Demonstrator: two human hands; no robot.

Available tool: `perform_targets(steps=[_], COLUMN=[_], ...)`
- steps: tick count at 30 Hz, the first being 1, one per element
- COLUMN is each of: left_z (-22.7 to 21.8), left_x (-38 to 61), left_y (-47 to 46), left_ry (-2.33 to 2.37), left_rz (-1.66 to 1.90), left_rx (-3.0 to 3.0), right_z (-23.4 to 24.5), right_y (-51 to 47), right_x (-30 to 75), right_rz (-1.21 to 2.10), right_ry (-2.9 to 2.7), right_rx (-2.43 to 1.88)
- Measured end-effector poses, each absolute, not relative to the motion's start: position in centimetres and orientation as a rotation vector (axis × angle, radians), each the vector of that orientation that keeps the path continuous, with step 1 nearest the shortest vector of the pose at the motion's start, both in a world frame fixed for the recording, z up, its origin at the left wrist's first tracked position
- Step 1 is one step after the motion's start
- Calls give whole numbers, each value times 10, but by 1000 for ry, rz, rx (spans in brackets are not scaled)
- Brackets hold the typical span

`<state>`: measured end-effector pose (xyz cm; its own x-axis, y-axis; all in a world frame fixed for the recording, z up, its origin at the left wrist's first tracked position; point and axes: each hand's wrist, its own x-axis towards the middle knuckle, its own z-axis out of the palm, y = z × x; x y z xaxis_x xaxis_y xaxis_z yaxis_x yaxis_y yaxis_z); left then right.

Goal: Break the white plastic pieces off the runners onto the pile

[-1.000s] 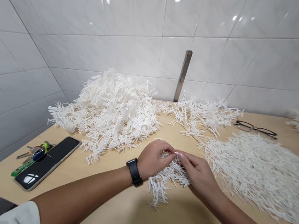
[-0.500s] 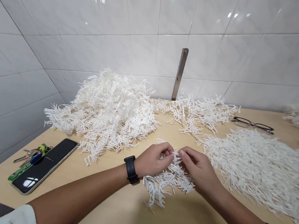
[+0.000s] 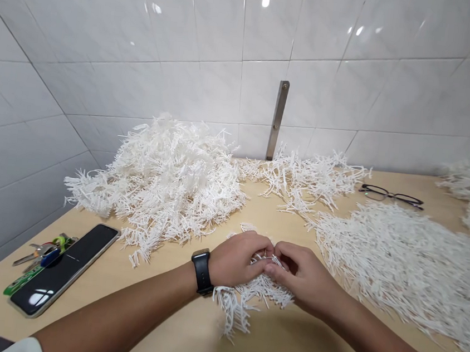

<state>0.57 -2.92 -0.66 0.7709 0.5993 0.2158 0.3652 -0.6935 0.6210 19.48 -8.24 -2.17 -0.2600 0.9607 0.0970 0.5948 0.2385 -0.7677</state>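
My left hand [image 3: 237, 259], with a black watch [image 3: 203, 271] on its wrist, is closed, thumb and fingers pinching a piece of white, thin branched plastic strands. Against it, my right hand [image 3: 310, 276] is also closed, pinching the same piece from the right. The fingertips nearly meet, and partly hide the strands between them. Below the hands a small clump of white branched strands [image 3: 235, 305] spreads on the table. The strands look like thin, flexible sprue pieces; their exact kind cannot be made out.
A tall heap of white branched strands [image 3: 168, 174] stands at back left, a smaller scatter [image 3: 310, 175] by the wall. At right lies a wide pile of loose strands [image 3: 402, 261]. Glasses [image 3: 392, 196], a phone [image 3: 65, 270], keys [image 3: 42, 254] and a metal bar [image 3: 277, 121] are also there.
My right hand has moved left and down, and its fingers have come closer against my left hand over the strands. The camera view has shifted slightly.
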Motion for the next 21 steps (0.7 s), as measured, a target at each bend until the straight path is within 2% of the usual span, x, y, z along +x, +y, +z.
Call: perform_targets(steps=[10,17,21], left_z=[-4,-7,-10], left_x=[1,3,4], left_y=[-27,-29,-28], left_ry=[637,693,674], left_rz=[459,460,471], left_rx=[2480,2504,2533], right_z=[-17,-14,-16], right_y=[-82,-87,-85], right_x=[192,185,188], right_rz=[851,734,816], right_ry=[-2003,-2072,-2109], right_rx=[-1482,-1663,-1494])
